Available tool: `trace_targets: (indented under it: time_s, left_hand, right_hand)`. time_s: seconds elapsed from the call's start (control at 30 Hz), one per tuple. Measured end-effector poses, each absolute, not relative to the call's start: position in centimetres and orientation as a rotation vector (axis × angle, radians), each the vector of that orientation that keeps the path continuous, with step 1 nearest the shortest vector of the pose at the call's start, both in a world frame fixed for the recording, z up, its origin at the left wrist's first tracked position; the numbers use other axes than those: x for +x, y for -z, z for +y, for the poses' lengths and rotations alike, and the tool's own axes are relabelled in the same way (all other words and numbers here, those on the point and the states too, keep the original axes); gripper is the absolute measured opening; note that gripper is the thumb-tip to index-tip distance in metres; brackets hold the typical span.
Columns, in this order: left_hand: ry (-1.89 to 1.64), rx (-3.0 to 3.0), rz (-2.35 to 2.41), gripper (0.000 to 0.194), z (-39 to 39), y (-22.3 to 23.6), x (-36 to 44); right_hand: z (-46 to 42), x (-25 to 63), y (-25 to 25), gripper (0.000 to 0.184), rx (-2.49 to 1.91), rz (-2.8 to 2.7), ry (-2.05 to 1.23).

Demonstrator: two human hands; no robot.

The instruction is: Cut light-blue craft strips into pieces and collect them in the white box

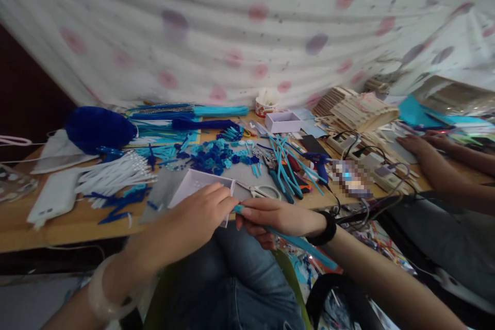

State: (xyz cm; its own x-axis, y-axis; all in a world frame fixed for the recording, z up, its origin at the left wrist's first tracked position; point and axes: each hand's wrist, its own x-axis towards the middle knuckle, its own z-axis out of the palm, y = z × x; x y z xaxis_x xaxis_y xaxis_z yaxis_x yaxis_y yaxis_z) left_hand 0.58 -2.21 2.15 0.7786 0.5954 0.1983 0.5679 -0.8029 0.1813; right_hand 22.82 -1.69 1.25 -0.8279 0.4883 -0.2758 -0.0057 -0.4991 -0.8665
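Above my lap at the table's front edge, my two hands meet. My right hand (pixel 276 215) is closed around a length of light-blue pipe cleaners (pixel 309 252), whose long end trails back under my wrist to the lower right. The fingertips of my left hand (pixel 207 209) pinch the front tip of the same light-blue pipe cleaners; its fingers partly hide that end. Behind the left hand lies a shallow white box (pixel 193 185), partly covered by it. Scissors (pixel 265 192) with pale handles rest just beyond my fingers.
Blue flower pieces (pixel 212 157), white beaded stems (pixel 116 178), a white phone (pixel 54 201) and loose light-blue stems (pixel 288 162) crowd the table. Right of centre are pliers (pixel 280 185), a blue glue gun (pixel 319 165) and power strips (pixel 386 178) with cables. A co-worker's arms (pixel 441 160) reach in at right.
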Motion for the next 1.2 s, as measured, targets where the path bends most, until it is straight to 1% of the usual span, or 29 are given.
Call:
trace_targets:
  time_s: [0.1, 0.23, 0.3, 0.47, 0.57, 0.67, 0.83, 1.07, 1.2]
  left_hand:
    - [-0.338, 2.721, 0.926, 0.044, -2.1, -2.3, -0.4]
    - [-0.391, 2.683, 0.806, 0.045, -2.3, -3.1, -0.9]
    - [-0.389, 2.717, 0.768, 0.043, -2.4, -3.4, -0.9]
    - [-0.335, 2.949, 0.829, 0.031, -2.7, -3.4, -0.5]
    - [-0.345, 3.097, 0.807, 0.034, -3.0, -3.7, 0.0]
    - [-0.418, 3.128, 0.779, 0.040, -3.4, -4.3, 0.5]
    - [-0.550, 3.173, 0.811, 0.041, -3.8, -4.7, 0.8]
    - [-0.968, 3.209, 0.954, 0.032, -4.2, -3.0, 1.6]
    - [-1.048, 3.033, 1.078, 0.031, -4.8, -1.7, 2.2]
  right_hand:
    - [-2.1, 23.0, -1.5, 0.025, -0.695, -1.263, -2.455]
    - [-2.4, 23.0, -1.9, 0.016, -0.664, -1.127, -2.552]
    - [-2.4, 23.0, -2.2, 0.016, -0.697, -1.119, -2.579]
    - [-2.4, 22.6, -3.4, 0.019, -0.804, -1.144, -2.611]
    - [-2.6, 22.5, -4.0, 0.023, -0.836, -1.116, -2.592]
    - [-2.8, 22.3, -4.3, 0.023, -0.804, -1.120, -2.569]
    - [-2.8, 22.1, -4.1, 0.019, -0.615, -1.063, -2.528]
    - [-3.1, 21.8, -3.6, 0.020, -0.470, -0.942, -2.456]
    - [-3.4, 21.5, -3.2, 0.021, -0.469, -0.929, -2.364]
